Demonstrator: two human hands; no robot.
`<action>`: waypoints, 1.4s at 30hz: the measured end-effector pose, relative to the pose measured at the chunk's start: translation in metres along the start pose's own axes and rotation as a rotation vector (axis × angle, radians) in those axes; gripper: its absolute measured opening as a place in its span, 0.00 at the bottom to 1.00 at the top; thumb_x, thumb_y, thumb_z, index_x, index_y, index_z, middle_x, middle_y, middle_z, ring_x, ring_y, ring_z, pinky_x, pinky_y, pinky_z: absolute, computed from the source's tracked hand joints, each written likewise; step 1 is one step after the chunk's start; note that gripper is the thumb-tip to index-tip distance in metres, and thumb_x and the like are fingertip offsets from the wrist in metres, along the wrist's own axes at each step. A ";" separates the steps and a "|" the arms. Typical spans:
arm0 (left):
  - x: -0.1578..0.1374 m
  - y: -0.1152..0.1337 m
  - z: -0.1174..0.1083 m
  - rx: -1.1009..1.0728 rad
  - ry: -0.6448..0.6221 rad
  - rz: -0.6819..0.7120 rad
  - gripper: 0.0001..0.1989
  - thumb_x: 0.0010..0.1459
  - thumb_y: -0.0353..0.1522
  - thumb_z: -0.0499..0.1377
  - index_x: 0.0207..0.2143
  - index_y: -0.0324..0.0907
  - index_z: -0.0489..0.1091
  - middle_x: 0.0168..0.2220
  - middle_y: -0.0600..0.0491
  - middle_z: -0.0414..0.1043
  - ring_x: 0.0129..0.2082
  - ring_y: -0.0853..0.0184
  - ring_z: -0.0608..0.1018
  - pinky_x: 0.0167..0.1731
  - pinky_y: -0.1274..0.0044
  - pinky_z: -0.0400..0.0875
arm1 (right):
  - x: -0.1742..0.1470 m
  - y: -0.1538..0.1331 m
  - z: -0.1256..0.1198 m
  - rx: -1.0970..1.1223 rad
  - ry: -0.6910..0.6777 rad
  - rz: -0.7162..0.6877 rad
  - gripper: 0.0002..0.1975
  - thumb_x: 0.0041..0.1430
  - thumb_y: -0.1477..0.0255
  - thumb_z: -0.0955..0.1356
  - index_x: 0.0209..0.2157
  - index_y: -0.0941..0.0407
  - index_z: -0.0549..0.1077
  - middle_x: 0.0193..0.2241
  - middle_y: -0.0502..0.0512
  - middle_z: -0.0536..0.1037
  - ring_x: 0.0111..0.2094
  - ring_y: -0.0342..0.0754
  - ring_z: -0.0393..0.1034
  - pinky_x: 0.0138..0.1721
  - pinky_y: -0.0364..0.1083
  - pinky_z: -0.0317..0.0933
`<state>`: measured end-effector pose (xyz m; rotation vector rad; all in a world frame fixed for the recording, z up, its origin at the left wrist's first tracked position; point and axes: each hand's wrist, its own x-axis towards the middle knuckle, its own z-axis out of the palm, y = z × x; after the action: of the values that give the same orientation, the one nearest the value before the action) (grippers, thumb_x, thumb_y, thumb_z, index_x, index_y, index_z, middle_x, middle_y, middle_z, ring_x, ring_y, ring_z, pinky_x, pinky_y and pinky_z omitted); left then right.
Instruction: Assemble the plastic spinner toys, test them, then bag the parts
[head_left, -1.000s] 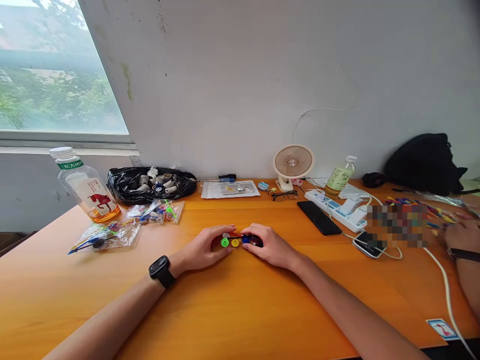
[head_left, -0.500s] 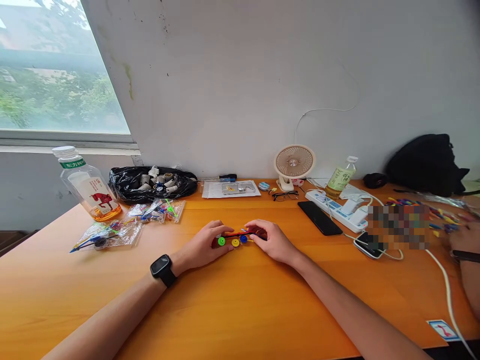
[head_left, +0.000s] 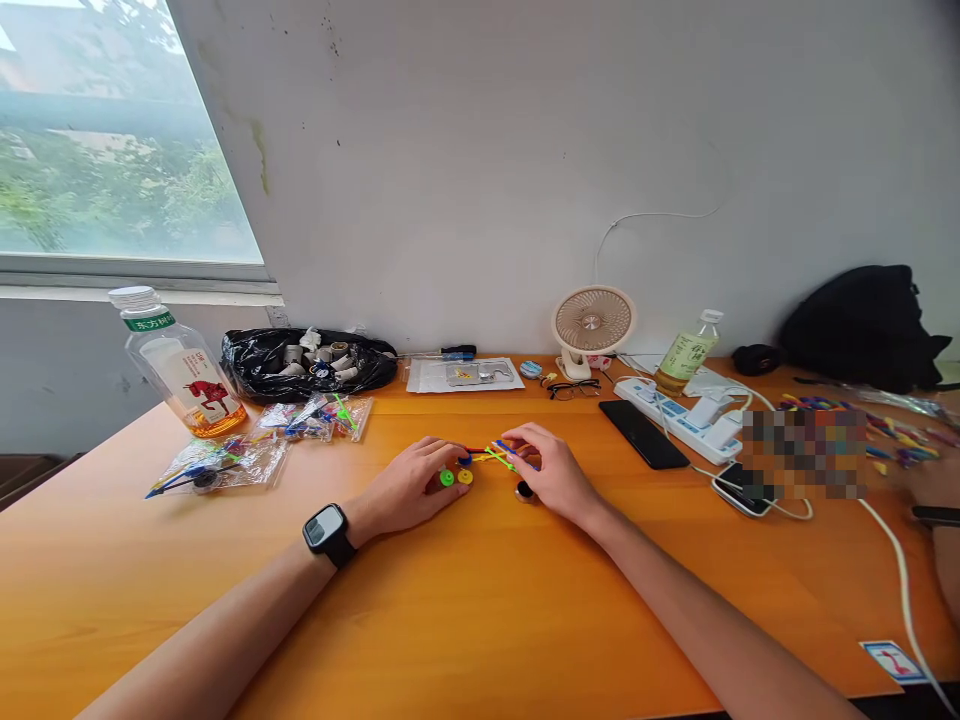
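My left hand (head_left: 409,483) rests on the table with its fingers curled around small plastic parts. A green wheel (head_left: 447,478) and a yellow wheel (head_left: 465,477) lie against its thumb side, and a blue wheel (head_left: 465,461) sits just behind them. From its fingertips a red stick runs to the right. Across the gap, my right hand (head_left: 551,472) has thumb and fingers closed on a blue plastic stick (head_left: 505,446). A bright green stick (head_left: 500,460) crosses yellow pieces between the hands. Beneath the right hand lies a black round piece (head_left: 524,490).
Bags of plastic parts (head_left: 217,468) and a tilted-looking bottle (head_left: 180,370) stand left, before a black bag (head_left: 307,365). Behind are a fan (head_left: 592,322) and glasses (head_left: 574,388). To the right lie a phone (head_left: 643,435), power strip (head_left: 675,415), cables and another person's hand (head_left: 934,480).
The blue wheel has shifted left, behind the yellow one. Green and yellow sticks now show between my hands, and the black round piece has come into sight under my right hand.
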<state>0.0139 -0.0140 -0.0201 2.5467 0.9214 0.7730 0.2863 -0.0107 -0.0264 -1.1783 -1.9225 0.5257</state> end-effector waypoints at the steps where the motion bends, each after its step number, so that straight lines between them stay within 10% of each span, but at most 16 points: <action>1: 0.000 -0.001 0.000 -0.004 0.009 -0.015 0.15 0.69 0.39 0.60 0.56 0.48 0.72 0.51 0.48 0.78 0.49 0.58 0.79 0.53 0.65 0.74 | 0.001 0.001 0.000 -0.008 0.018 0.005 0.09 0.65 0.74 0.68 0.44 0.55 0.79 0.44 0.60 0.79 0.44 0.52 0.77 0.43 0.48 0.72; 14: 0.001 0.006 0.005 -0.165 -0.023 -0.030 0.14 0.68 0.37 0.62 0.55 0.48 0.74 0.46 0.51 0.78 0.40 0.65 0.78 0.40 0.74 0.74 | -0.001 0.004 0.001 -0.187 0.026 -0.017 0.05 0.70 0.73 0.65 0.37 0.53 0.72 0.38 0.55 0.78 0.41 0.53 0.72 0.44 0.49 0.65; 33: 0.003 0.013 0.004 -0.001 -0.019 0.100 0.06 0.66 0.38 0.65 0.41 0.47 0.78 0.40 0.51 0.80 0.45 0.59 0.77 0.49 0.67 0.68 | -0.002 0.005 -0.002 -0.285 0.002 -0.064 0.09 0.68 0.74 0.67 0.46 0.53 0.79 0.44 0.58 0.79 0.48 0.56 0.70 0.52 0.56 0.66; 42: -0.001 0.026 0.002 0.096 -0.110 0.126 0.16 0.69 0.38 0.61 0.58 0.55 0.73 0.53 0.51 0.76 0.55 0.55 0.72 0.57 0.62 0.66 | -0.001 0.007 -0.002 -0.279 -0.054 -0.029 0.08 0.69 0.75 0.67 0.40 0.53 0.80 0.41 0.57 0.80 0.46 0.55 0.70 0.50 0.54 0.66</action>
<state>0.0272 -0.0339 -0.0100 2.7223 0.7872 0.6301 0.2922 -0.0089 -0.0303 -1.3182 -2.1056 0.2814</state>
